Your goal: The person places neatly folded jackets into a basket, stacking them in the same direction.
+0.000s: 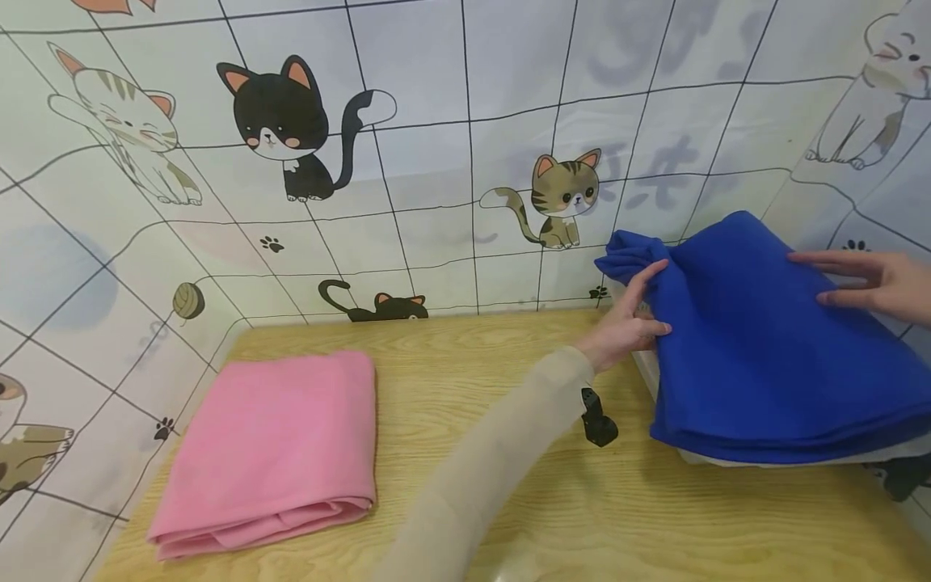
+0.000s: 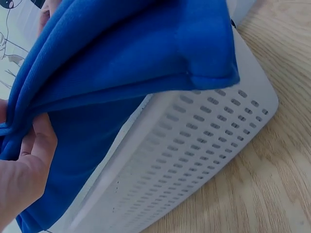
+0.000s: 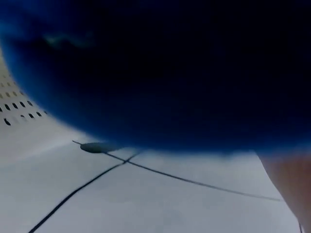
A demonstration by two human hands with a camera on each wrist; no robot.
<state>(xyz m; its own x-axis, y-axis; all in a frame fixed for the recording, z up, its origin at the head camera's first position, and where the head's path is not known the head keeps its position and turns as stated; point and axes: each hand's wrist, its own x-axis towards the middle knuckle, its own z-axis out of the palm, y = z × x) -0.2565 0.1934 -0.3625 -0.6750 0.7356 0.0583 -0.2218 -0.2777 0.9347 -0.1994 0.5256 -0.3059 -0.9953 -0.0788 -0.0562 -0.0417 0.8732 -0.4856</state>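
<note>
Cloth, blue and loosely folded in layers (image 1: 771,356), lies across the top of a white basket (image 2: 204,131), covering most of it. One corner is bunched up past the basket's far left end, and along the near end the layered edge hangs over the rim. The basket's side is pierced with rows of small oblong holes.

At the basket's left side, the left hand (image 1: 624,323) has its grip closed about a gathered fold of the blue cloth, thumb and fingers pinching it. A pale sleeve (image 1: 494,461) reaches toward the basket from the near left, with a small black object (image 1: 599,419) just beside its cuff. On the basket's right side, the right hand (image 1: 876,283) has a relaxed grip, fingers nearly straight, their tips at the cloth's edge; dark blue fabric fills much of the right wrist view.

Well to the left of the basket, a folded pink cloth (image 1: 284,444) lies flat on the wood-grain bench (image 1: 451,380). Behind the basket rises a white wall (image 1: 429,186) with black grid lines and printed cats.
</note>
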